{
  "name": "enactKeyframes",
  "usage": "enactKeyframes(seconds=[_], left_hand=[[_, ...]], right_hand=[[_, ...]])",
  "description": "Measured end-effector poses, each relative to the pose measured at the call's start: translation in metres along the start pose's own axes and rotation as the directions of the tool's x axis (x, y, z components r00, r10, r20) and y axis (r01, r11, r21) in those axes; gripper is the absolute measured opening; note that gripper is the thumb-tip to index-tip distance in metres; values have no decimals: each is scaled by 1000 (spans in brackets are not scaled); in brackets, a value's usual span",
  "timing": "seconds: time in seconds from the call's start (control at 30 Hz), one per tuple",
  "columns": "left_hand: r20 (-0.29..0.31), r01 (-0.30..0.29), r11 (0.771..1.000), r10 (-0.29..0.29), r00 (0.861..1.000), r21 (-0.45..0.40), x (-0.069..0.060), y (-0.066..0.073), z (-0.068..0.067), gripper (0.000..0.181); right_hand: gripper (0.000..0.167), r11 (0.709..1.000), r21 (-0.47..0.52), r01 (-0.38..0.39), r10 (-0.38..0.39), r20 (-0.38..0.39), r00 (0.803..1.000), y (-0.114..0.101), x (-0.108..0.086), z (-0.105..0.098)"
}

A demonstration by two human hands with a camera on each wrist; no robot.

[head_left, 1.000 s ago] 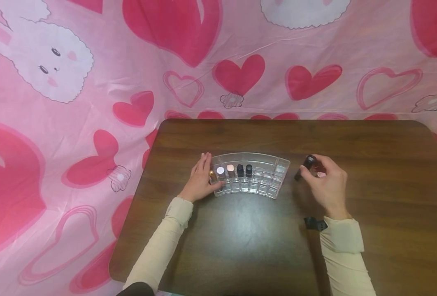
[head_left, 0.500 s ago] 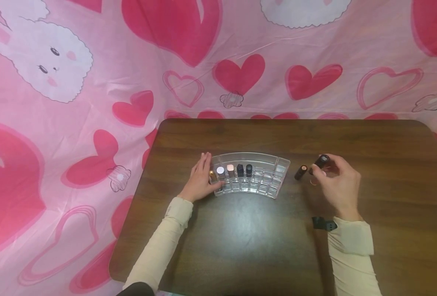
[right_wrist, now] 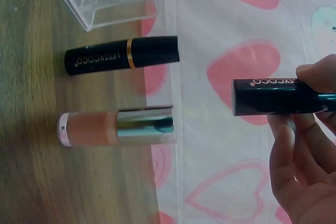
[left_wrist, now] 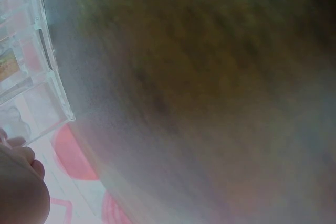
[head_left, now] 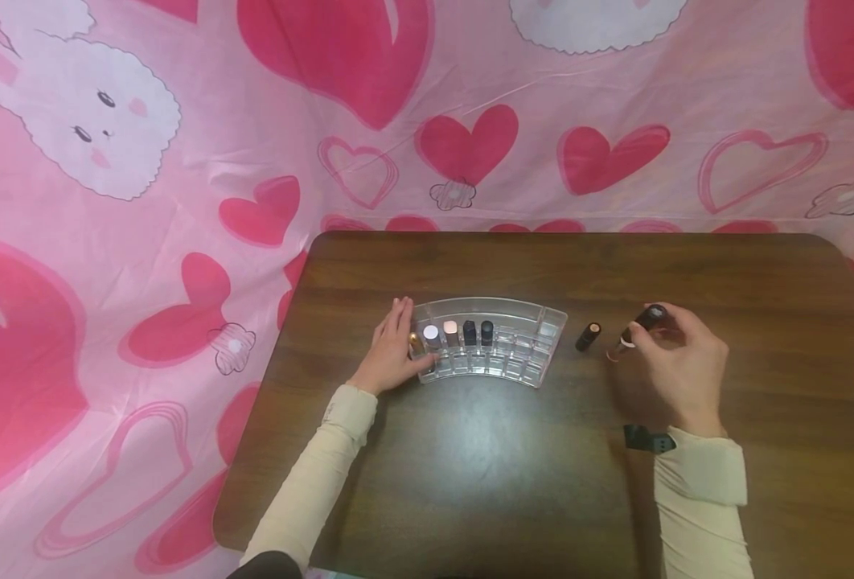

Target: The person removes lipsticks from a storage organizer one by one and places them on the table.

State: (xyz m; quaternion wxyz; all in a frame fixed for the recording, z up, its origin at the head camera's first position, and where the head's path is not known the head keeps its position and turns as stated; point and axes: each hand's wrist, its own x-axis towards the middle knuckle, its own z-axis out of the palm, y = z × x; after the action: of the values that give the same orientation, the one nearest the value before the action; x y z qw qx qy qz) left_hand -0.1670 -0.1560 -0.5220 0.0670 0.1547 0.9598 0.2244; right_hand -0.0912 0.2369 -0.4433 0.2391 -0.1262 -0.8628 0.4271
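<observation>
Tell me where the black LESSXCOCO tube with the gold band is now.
In the head view, the gold-banded black tube stands on the table, right of the clear organizer and left of the right hand.

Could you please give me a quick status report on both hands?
Left hand on clear organizer. Right hand holding black tube, raised. Second black tube standing between right hand and organizer.
</observation>
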Motion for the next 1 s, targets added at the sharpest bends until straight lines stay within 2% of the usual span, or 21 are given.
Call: enactKeyframes(seconds=[0.27,0.53,0.7,1.0], left_hand=[[-5,-6,1000,6,1000,-6,1,-2,1,109],[-8,-6,1000,6,1000,-7,2,-2,2,109],[-10,-11,1000,11,1000,3,2,-3,2,109],[-5,-10,1000,10,1000,1,1,-3,3,109]], right_hand=[[27,999,33,-18,19,-26,999,7,3,-4],[30,998,12,-64,64,-30,997,15,3,-9],[29,998,12,-56,56,-40,998,20,2,-12],[30,996,35,-84,86,-57,995,27,2,-15]])
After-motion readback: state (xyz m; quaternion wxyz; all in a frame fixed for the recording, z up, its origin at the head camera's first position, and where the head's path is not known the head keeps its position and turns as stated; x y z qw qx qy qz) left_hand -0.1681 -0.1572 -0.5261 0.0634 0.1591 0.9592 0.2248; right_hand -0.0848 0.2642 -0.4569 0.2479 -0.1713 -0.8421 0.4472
